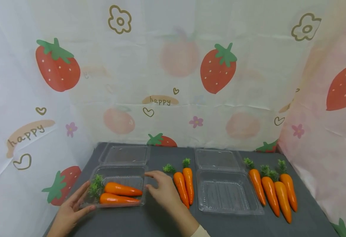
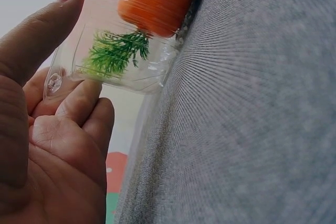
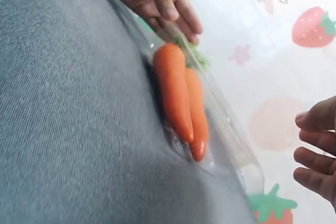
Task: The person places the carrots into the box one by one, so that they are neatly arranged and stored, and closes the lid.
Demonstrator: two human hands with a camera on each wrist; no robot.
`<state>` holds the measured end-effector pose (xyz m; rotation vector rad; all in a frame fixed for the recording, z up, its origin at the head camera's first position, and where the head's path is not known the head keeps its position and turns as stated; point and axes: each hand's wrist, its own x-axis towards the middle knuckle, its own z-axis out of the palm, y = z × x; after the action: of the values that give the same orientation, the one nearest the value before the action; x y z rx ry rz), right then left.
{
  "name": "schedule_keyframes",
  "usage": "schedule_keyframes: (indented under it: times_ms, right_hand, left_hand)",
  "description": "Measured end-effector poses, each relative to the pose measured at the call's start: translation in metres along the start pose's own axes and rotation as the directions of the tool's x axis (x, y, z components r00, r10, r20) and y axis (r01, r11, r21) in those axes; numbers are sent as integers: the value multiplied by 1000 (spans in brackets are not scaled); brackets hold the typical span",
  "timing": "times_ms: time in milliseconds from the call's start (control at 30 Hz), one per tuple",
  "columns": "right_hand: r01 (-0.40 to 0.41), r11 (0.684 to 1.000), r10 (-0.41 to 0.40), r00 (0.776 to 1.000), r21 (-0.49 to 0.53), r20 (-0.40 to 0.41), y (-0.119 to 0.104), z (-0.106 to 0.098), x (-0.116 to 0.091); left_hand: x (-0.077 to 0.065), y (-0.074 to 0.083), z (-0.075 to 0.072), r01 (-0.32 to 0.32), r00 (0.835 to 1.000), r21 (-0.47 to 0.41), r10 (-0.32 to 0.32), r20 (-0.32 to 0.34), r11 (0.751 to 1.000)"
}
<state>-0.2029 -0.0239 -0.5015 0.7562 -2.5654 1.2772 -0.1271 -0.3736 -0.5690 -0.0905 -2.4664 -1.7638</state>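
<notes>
In the head view, a clear hinged plastic box [image 1: 116,205] stands at the left with its lid [image 1: 124,154] folded back. Two orange carrots [image 1: 122,189] with green tops lie in it side by side, tips to the right. My left hand [image 1: 70,209] holds the box's near left corner, thumb at the front and fingers along the left side. Beside the box's right edge is my right hand [image 1: 164,189]; its fingers [image 3: 315,156] are loosely bent with nothing between them. The left wrist view shows a green carrot top [image 2: 113,53] through the plastic.
Two loose carrots [image 1: 188,184] lie right of my right hand. A second clear box [image 1: 229,212], lid folded back, stands further right with nothing in it. Several carrots [image 1: 269,194] lie beyond it. Strawberry-printed cloth [image 1: 173,82] surrounds the grey tabletop [image 1: 161,223].
</notes>
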Motion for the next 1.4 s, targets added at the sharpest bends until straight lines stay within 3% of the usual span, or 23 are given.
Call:
schedule_keyframes:
  times_ms: [267,533,833,1400]
  right_hand:
    - [5,999,1,991,46,-132,15,-13,-14]
    - [24,998,-10,967,53,-254,21,-25,-21]
    - [-129,990,138,951,49,-275,27,-28,-27]
    - [-291,957,281,908,14,-311,48,-20,-35]
  left_hand:
    - [1,-3,0,12,1000,1,-12,1,1000]
    - [2,-2,0,5,1000,-7,-5,4,1000]
    - [2,-4,0,-20,999,-63,23,41,998]
    - [4,-5,-1,2,999,-29,-1,37,1000]
